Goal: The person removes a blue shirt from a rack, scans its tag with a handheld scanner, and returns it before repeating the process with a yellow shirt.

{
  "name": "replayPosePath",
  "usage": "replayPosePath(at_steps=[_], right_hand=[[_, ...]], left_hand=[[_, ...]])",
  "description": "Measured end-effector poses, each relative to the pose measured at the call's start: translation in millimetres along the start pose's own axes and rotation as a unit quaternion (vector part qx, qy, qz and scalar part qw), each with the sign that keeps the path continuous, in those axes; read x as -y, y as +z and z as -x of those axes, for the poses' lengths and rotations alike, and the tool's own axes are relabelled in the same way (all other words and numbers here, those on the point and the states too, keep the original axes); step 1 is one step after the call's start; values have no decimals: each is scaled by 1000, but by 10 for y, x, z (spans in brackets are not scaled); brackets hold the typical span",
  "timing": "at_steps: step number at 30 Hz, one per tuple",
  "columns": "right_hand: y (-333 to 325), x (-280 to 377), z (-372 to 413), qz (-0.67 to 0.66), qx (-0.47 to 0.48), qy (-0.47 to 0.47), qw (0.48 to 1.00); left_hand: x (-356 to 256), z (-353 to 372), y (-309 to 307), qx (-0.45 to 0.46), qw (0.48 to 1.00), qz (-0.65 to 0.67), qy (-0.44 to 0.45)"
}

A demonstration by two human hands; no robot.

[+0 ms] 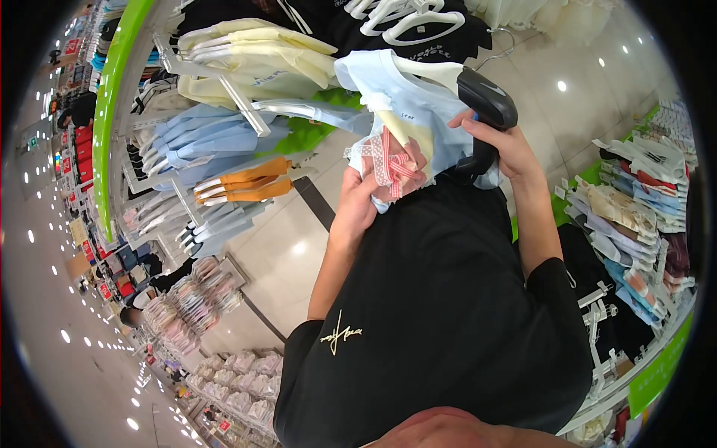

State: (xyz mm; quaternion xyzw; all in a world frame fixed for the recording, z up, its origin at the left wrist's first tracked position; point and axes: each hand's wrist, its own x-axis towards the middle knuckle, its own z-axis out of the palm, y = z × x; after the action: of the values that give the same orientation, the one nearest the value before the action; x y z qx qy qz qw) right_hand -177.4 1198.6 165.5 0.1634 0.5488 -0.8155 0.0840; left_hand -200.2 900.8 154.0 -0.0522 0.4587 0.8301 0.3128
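My left hand [355, 200] is closed on a small light blue garment [418, 101], where a piece with a red-and-white gingham bow [396, 166] and white lace bunches up. A white hanger [433, 72] runs through the garment, its metal hook sticking out at the upper right. My right hand [506, 146] is wrapped round the grip of a black handheld barcode scanner [489, 104], one finger reaching over its front. The scanner overlaps the garment's right side, and the lower part of its grip is against the blue fabric.
Close on the left is a rack of hanging clothes: yellow tops [254, 56], light blue tops [202, 138] and orange ones [246, 183]. White hangers [422, 22] hang at the top. Another clothes rack [635, 209] stands at the right. Pale floor tiles [287, 246] show between.
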Motion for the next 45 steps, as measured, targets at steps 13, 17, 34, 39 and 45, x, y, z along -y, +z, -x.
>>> replayPosePath(at_steps=[13, 17, 34, 39, 45], right_hand=[[64, 34, -5, 3, 20, -22, 1000], [73, 45, -10, 6, 28, -28, 999], [86, 76, -30, 27, 67, -31, 997], [94, 62, -6, 19, 70, -31, 997], [121, 44, 16, 23, 79, -36, 996]], left_hand=[[-142, 45, 7, 24, 992, -126, 16], [-218, 63, 114, 36, 987, -150, 39], [-260, -12, 137, -76, 986, -89, 117], [-273, -81, 164, -150, 980, -64, 118], [-288, -114, 128, -171, 976, -59, 123]])
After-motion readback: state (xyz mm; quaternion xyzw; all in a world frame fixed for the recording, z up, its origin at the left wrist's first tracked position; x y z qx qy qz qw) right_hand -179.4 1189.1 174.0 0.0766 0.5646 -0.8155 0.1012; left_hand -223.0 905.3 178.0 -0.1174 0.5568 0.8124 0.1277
